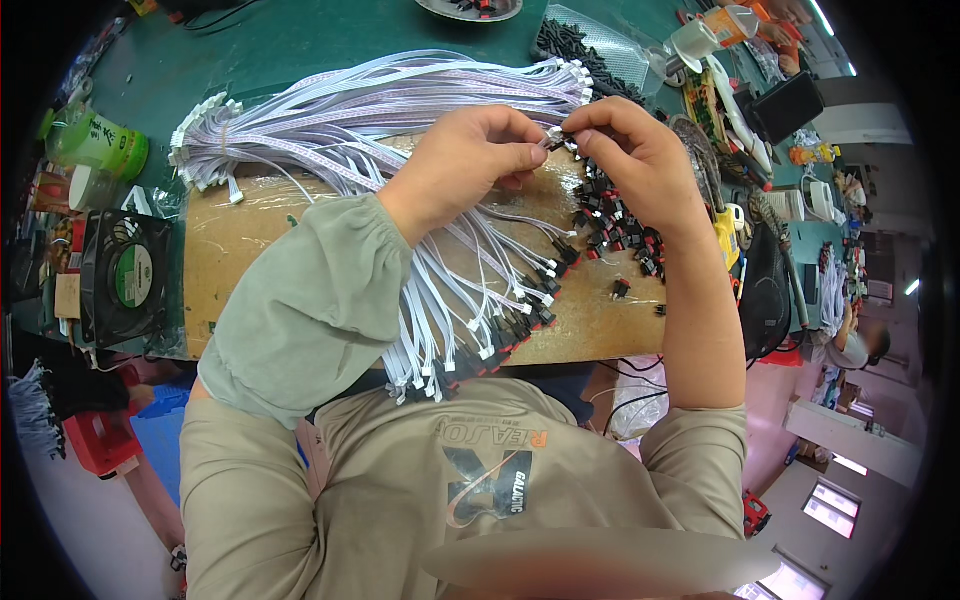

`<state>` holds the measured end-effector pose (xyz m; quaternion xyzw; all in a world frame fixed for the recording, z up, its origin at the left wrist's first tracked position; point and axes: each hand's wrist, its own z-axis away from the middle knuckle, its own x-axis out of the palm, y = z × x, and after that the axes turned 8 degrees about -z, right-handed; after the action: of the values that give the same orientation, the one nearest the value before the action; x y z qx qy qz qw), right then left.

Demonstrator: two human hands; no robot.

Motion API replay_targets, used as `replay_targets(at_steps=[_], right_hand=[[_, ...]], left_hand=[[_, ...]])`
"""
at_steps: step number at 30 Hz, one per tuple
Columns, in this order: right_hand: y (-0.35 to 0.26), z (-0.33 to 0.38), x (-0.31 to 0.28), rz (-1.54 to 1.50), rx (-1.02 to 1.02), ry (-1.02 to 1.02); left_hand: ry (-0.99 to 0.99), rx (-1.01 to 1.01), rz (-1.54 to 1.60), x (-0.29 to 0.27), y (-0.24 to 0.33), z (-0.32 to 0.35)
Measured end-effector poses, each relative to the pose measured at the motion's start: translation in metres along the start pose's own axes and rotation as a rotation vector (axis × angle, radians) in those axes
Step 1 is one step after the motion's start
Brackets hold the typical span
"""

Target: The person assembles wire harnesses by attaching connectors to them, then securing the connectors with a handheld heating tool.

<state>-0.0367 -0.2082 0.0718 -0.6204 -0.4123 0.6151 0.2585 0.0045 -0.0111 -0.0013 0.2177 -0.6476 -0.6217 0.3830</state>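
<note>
My left hand (455, 165) is closed in a pinch on a small white connector (553, 138) at the end of a ribbon cable. Close against it, the fingertips of my right hand (640, 165) are pinched together at the connector's right side. What they grip is too small and covered to make out. A large bundle of white ribbon cables (340, 95) lies behind and left of my hands. Below my left hand, more ribbon cables (440, 290) fan toward me, several ending in black and red parts. Small black-and-red switches (608, 225) lie loose beneath my right hand.
A brown board (250, 250) covers the green table (330, 30) in front of me. A black fan (125, 275) and a green-labelled jar (100, 145) stand left. Black pieces (570, 45) are heaped at the back, near a metal dish (470, 10). Tools clutter the right.
</note>
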Motion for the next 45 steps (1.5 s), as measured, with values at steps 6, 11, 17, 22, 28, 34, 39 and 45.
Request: replay_targets(at_steps=[6, 11, 17, 22, 28, 34, 39, 45], right_hand=[[0.004, -0.004, 0.005, -0.04, 0.055, -0.016], [0.011, -0.006, 0.007, -0.23, 0.112, 0.072], [0.013, -0.002, 0.006, -0.15, 0.243, 0.006], [0.009, 0.002, 0.01, -0.012, 0.202, 0.045], [0.0, 0.008, 0.016, 0.102, 0.075, 0.057], [0.011, 0.023, 0.008, 0.007, 0.193, 0.217], [0.008, 0.055, -0.002, 0.316, 0.044, -0.027], [0.02, 0.066, 0.002, 0.462, 0.003, -0.021]], left_hand=[[-0.004, -0.001, -0.01, 0.0, 0.0, 0.0], [-0.009, 0.013, 0.036, 0.0, -0.001, 0.0], [-0.026, 0.005, 0.02, 0.0, -0.001, 0.0], [-0.024, 0.002, -0.023, 0.001, 0.002, 0.001], [0.005, 0.054, -0.17, 0.007, 0.003, 0.003], [0.06, 0.055, -0.366, 0.008, 0.003, 0.002], [0.085, 0.038, -0.266, 0.006, 0.0, 0.001], [0.127, 0.028, -0.201, 0.011, 0.002, 0.003]])
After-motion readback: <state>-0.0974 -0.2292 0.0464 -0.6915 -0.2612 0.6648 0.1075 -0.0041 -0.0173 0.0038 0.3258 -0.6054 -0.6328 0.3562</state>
